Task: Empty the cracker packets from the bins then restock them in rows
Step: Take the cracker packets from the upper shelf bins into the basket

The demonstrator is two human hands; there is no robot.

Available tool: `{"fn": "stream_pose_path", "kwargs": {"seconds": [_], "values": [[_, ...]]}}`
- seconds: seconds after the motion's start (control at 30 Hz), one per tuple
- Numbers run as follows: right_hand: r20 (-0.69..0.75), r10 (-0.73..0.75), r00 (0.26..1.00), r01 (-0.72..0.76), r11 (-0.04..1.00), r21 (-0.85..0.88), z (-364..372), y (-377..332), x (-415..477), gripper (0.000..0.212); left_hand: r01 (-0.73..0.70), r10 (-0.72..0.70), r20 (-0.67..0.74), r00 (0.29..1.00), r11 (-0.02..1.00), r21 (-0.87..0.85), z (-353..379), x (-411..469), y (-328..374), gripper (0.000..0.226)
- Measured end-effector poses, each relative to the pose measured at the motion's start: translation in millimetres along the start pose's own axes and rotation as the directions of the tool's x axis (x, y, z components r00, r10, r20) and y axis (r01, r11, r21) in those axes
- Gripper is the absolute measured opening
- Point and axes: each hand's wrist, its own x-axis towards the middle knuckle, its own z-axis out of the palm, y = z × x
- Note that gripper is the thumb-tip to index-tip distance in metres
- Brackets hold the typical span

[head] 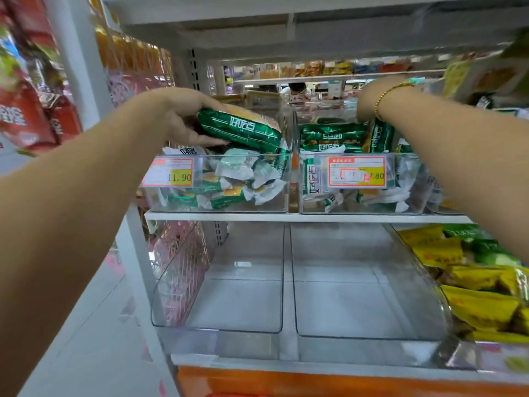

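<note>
Two clear bins sit side by side on the upper shelf. The left bin (160, 202) holds a loose heap of green and white cracker packets (243, 181). My left hand (183, 118) grips a stack of green packets (243, 128) above that bin. The right bin (312, 207) is filled with green packets (332, 136), some stacked flat. My right hand (369, 101), with a gold bracelet on the wrist, reaches into the back of the right bin; its fingers are hidden behind the packets.
Price tags (169, 172) hang on both bin fronts. Two clear bins (280, 282) on the lower shelf hold nothing. Yellow snack packets (481, 279) fill the bin to their right. Red bags (28, 116) hang at the left. A shelf board (286, 32) runs close overhead.
</note>
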Motion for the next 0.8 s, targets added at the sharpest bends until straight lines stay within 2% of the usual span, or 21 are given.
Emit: {"fn": "stream_pose_path", "kwargs": {"seconds": [0.13, 0.23, 0.3, 0.4, 0.47, 0.6, 0.73, 0.8], "values": [[-0.02, -0.004, 1.0, 0.006, 0.995, 0.102, 2.3, -6.8, 1.0, 0.039, -0.112, 0.136, 0.08, 0.987, 0.961, -0.254, -0.7, -17.0, -9.2, 0.023], [-0.046, 0.036, 0.998, -0.026, 0.98, 0.196, 4.3, -6.5, -4.0, 0.038, -0.157, 0.223, 0.12, 0.967, 0.898, -0.411, 3.1, -34.5, -21.1, 0.027], [-0.12, 0.074, 0.99, -0.039, 0.961, 0.276, 2.0, -4.7, -11.7, 0.03, -0.179, 0.261, 0.109, 0.959, 0.858, -0.481, 7.3, -48.1, -31.2, 0.031], [-0.352, 0.087, 0.932, 0.014, 0.962, 0.274, -9.8, -6.0, -33.9, 0.027, -0.2, 0.294, 0.084, 0.952, 0.807, -0.555, 16.4, -73.5, -49.1, 0.022], [-0.504, 0.03, 0.863, 0.092, 0.972, 0.216, -19.4, -9.5, -57.0, 0.033, -0.235, 0.315, 0.061, 0.947, 0.812, -0.534, 22.2, -92.1, -62.5, 0.011], [-0.723, -0.144, 0.676, 0.287, 0.955, 0.078, -32.2, -18.3, -114.2, 0.037, -0.327, 0.343, -0.021, 0.939, 0.872, -0.365, 26.4, -125.5, -95.2, 0.006], [-0.851, -0.259, 0.457, 0.464, 0.886, -0.02, -32.4, -22.3, -180.8, 0.036, -0.308, 0.326, 0.009, 0.945, 0.902, -0.303, 13.1, -154.0, -142.8, 0.024], [-0.89, -0.275, 0.364, 0.534, 0.844, -0.043, -28.5, -26.9, -211.7, 0.033, -0.269, 0.296, 0.067, 0.953, 0.925, -0.27, 1.3, -165.1, -169.2, 0.049]]}}
